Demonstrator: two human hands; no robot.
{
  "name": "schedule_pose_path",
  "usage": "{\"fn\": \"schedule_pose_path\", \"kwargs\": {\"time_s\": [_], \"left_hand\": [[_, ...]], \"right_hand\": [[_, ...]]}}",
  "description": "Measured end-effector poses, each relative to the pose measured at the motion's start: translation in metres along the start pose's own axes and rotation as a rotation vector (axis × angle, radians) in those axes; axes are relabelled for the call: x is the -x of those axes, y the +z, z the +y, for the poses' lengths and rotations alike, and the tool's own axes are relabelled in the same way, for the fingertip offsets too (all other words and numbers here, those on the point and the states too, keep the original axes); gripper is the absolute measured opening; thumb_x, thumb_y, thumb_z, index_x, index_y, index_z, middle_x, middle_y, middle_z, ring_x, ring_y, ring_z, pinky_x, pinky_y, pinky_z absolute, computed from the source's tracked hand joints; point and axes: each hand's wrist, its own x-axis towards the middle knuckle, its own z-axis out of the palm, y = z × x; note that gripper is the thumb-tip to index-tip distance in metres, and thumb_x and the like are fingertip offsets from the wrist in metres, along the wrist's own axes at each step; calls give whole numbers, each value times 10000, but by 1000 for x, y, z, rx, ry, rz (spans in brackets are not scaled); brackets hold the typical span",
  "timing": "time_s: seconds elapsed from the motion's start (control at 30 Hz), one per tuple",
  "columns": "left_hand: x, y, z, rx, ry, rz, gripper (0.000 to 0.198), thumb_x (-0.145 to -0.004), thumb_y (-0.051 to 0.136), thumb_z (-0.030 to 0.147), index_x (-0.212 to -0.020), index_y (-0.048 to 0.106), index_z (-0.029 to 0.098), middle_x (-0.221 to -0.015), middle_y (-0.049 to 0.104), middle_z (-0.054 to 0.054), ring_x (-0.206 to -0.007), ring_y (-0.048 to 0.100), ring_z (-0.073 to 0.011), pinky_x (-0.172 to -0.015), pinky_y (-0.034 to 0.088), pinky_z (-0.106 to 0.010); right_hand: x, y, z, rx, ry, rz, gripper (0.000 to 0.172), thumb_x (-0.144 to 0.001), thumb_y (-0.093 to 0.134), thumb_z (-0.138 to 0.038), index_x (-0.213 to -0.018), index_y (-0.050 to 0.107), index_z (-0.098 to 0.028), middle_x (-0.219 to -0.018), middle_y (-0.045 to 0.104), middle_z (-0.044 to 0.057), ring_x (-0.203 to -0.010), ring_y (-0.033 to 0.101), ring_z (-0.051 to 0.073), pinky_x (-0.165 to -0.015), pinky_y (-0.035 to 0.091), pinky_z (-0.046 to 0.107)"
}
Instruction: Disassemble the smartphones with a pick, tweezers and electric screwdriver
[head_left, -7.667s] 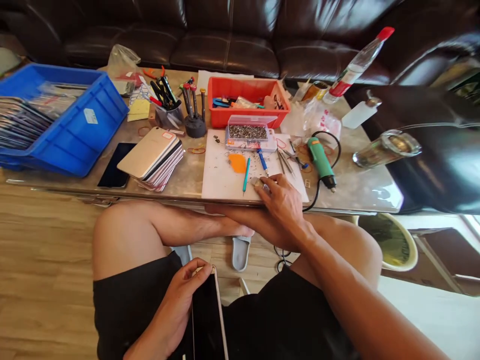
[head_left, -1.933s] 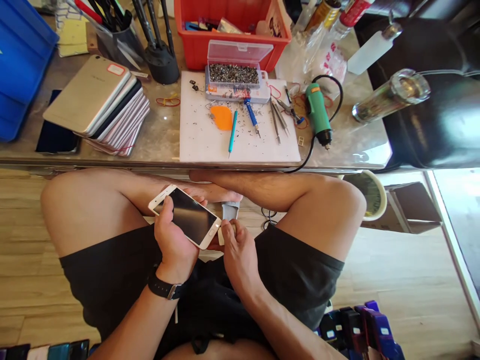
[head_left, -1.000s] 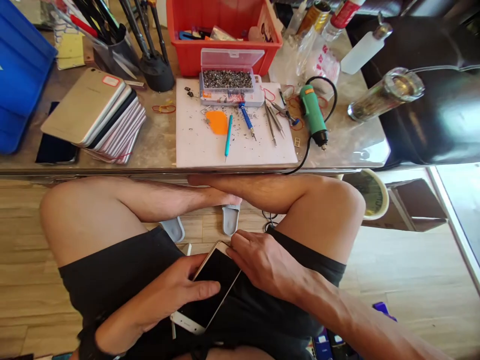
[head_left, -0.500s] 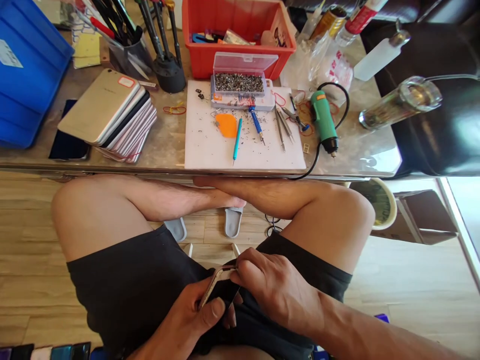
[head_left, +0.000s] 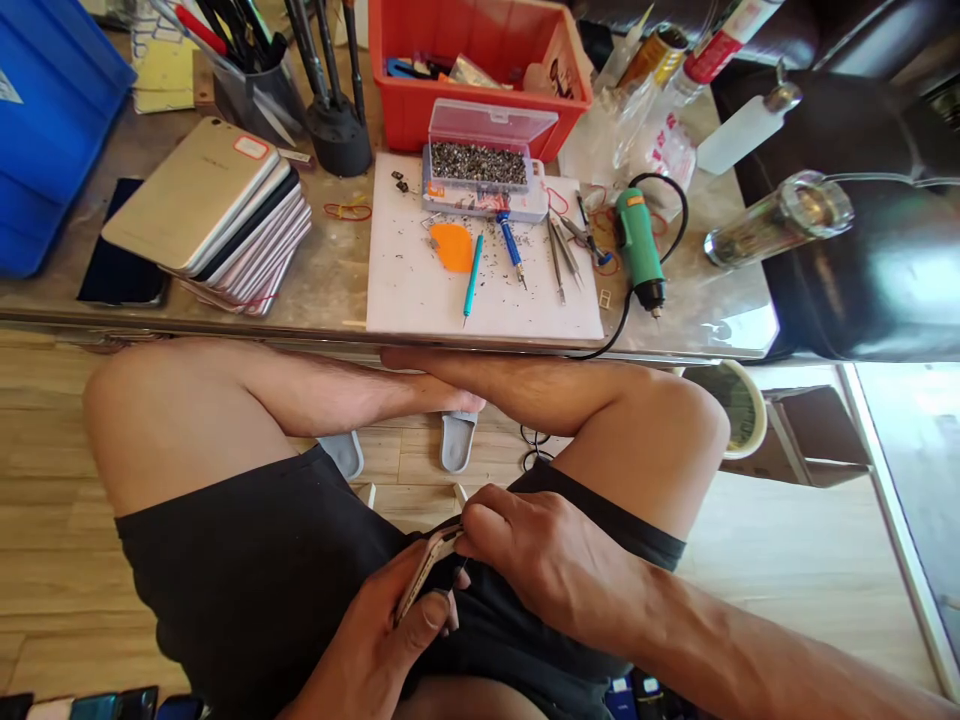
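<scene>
Evidently the handling is midway, as I judge it: the phone (head_left: 423,571) is off the white mat (head_left: 420,305), on the person's side of it, and not yet set down; the left hand (head_left: 382,622) clasps it; the right hand (head_left: 546,562) curls at its far end, gripping what I cannot tell; any loosened part is hidden; a second ago the screen faced up, now the phone is tipped; the blue screwdriver (head_left: 510,245) lies unmoved on the mat.
</scene>
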Motion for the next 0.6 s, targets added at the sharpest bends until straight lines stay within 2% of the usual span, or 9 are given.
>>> {"fn": "schedule_pose_path", "kwargs": {"time_s": [0.1, 0.17, 0.23, 0.37, 0.5, 0.6], "left_hand": [[2, 2, 2, -15, 9, 18, 492, -975, 536, 662, -1094, 723, 223, -1080, 725, -65, -988, 638, -242, -903, 466, -302], [3, 2, 1, 2, 24, 8, 499, -968, 538, 676, -1064, 721, 222, -1077, 721, -63, -980, 633, -240, -896, 469, -301], [3, 0, -3, 25, 35, -10, 527, -949, 543, 706, -1037, 717, 216, -1028, 708, -59, -936, 622, -232, -876, 474, -303], [4, -2, -9, 44, 17, -24, 617, -937, 517, 744, -1176, 704, 207, -959, 670, -58, -889, 590, -233, -843, 477, -320], [7, -2, -6, 16, 55, 12, 747, -883, 522, 812, -1285, 703, 208, -961, 669, -70, -894, 600, -258, -831, 484, -337], [8, -4, -8, 24, 60, 21, 715, -870, 536, 818, -1193, 741, 214, -977, 694, -83, -909, 622, -269, -843, 504, -344]], "right_hand": [[0, -13, -3, 30, 8, -119, 69, -1024, 567, -149, -966, 581, -184, -871, 641, 26, -597, 571, 141, -516, 435, 248], [3, -10, 1, 34, -14, -106, 61, -1030, 557, -157, -981, 583, -183, -903, 653, 36, -603, 585, 142, -522, 458, 249], [8, 2, 9, 15, -60, -4, 80, -1062, 518, -187, -1013, 580, -179, -976, 677, 57, -656, 628, 145, -559, 501, 249], [19, 37, 26, -70, -146, 278, 118, -1101, 455, -205, -1083, 564, -164, -1102, 710, 100, -823, 708, 154, -652, 576, 244], [24, 59, 28, -187, -143, 306, 165, -1115, 422, -213, -1089, 577, -162, -1075, 722, 105, -844, 721, 149, -698, 603, 242], [24, 60, 25, -279, -12, 337, 195, -1124, 413, -252, -1086, 587, -171, -1026, 723, 89, -831, 718, 141, -718, 595, 239]]}}
